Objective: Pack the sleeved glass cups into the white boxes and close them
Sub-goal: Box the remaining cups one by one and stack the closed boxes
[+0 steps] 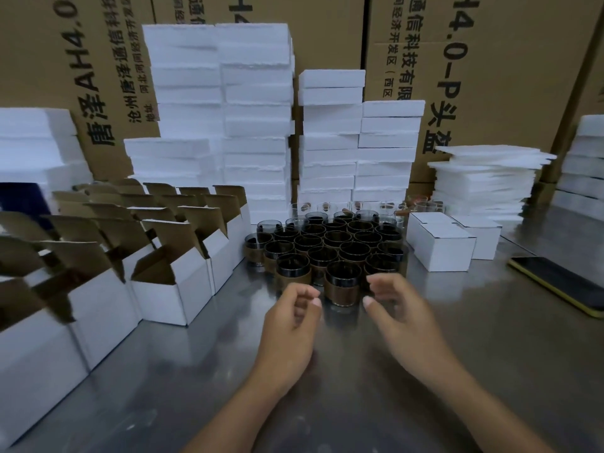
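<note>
Roughly thirty cups (330, 243) crowding beyond the fingers (380, 282). Nearest cup (343, 282) sitting between left hand (287, 322) and right hand (402, 312), fingers loosely curled, gripping nothing.

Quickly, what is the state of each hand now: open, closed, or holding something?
Left hand: open, fingers loosely curled, holding nothing.
Right hand: open, holding nothing, close to the front sleeved cup.

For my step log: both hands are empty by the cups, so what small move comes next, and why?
Likely grasp the front sleeved cup: the left hand and right hand flank it, holding nothing, and the nearest white box stands open to its left.
</note>
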